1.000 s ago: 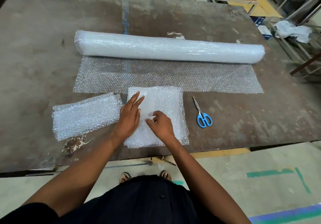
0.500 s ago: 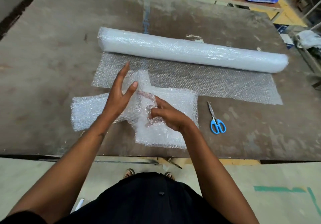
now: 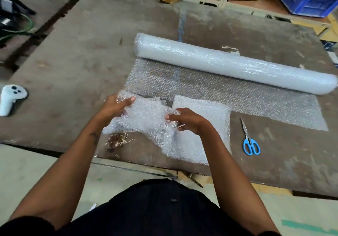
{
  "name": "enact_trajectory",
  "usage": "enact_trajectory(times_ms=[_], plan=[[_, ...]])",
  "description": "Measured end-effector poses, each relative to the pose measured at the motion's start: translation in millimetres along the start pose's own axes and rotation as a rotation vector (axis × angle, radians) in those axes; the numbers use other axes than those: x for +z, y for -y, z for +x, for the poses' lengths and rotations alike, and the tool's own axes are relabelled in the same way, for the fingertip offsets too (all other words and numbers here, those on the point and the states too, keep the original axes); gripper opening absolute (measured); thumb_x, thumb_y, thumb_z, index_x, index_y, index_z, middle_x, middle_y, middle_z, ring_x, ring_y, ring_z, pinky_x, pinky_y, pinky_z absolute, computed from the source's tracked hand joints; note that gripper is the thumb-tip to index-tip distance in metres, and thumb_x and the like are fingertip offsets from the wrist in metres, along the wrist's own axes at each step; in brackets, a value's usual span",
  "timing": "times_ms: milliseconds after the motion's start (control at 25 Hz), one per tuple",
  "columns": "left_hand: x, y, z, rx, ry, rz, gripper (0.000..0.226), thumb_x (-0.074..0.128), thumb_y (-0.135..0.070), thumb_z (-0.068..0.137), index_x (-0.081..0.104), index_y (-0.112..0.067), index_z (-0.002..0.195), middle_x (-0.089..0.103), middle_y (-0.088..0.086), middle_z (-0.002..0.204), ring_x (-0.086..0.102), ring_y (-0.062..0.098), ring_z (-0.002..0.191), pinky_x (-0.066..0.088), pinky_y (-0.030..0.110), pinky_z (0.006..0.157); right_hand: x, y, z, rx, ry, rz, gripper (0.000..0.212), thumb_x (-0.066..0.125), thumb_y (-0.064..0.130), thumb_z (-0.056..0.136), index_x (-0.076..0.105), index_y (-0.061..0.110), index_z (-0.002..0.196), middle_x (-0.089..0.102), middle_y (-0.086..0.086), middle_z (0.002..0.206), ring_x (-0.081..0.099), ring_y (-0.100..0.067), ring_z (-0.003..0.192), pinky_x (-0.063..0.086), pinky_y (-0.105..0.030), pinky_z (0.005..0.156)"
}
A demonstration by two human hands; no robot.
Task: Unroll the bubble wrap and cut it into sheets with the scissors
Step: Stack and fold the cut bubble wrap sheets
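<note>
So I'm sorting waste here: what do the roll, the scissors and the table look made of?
Roll: clear plastic film, glossy, with a visible bubble texture. Scissors: bare grey metal blades and smooth blue handles, probably plastic. Table: a dull brown top, scuffed and stained; it could be coated board or worn metal, the look leaves that open.

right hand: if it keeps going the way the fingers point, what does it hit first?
The right hand points left across the crumpled clear bubble-wrap sheet it pinches. Straight on, it would likely meet the left hand, gripping that sheet's far edge. Heights above the brown worn table are unclear, so this is tentative.
</note>
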State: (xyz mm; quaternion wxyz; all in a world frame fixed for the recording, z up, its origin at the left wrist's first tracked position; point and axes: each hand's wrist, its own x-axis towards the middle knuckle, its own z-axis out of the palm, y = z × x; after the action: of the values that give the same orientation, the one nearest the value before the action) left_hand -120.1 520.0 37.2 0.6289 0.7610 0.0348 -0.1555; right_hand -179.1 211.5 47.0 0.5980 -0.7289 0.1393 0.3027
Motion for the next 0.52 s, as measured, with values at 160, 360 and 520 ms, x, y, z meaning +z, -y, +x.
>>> enact_trajectory(times_ms=[160, 360, 520], plan=[[-20, 42, -15, 0.042, -0.2, 0.084, 0.027, 0.079, -0.039, 0.094, 0.072, -0.013, 0.097, 0.08, 0.001, 0.084, 0.071, 0.018, 0.071, 0.06, 0.037, 0.064, 19, 0, 32, -0.094, -0.292, 0.227, 0.031, 0.09, 0.026, 0.086, 0.067, 0.014, 0.102, 0.069, -0.005, 0.086, 0.059, -0.014, 0.063, 0.049, -0.024, 0.056], [-23, 59, -34, 0.1, -0.373, 0.394, 0.057, 0.074, -0.045, 0.097, 0.058, -0.008, 0.138, 0.07, 0.003, 0.123, 0.066, 0.021, 0.104, 0.049, 0.033, 0.086, 58, 1, 67, -0.18, -0.516, -0.064, 0.047, 0.088, 0.028, 0.089, 0.063, 0.01, 0.123, 0.072, -0.011, 0.112, 0.07, -0.018, 0.082, 0.055, -0.032, 0.079], [-21, 70, -50, 0.072, -0.467, 0.433, 0.113, 0.082, -0.061, 0.084, 0.016, -0.02, 0.166, 0.026, 0.015, 0.165, 0.031, 0.033, 0.151, 0.026, 0.042, 0.115, 92, -11, 67, -0.42, -0.804, -0.448, 0.055, 0.075, 0.024, 0.098, 0.05, 0.005, 0.143, 0.052, -0.016, 0.134, 0.061, -0.032, 0.117, 0.052, -0.044, 0.102]])
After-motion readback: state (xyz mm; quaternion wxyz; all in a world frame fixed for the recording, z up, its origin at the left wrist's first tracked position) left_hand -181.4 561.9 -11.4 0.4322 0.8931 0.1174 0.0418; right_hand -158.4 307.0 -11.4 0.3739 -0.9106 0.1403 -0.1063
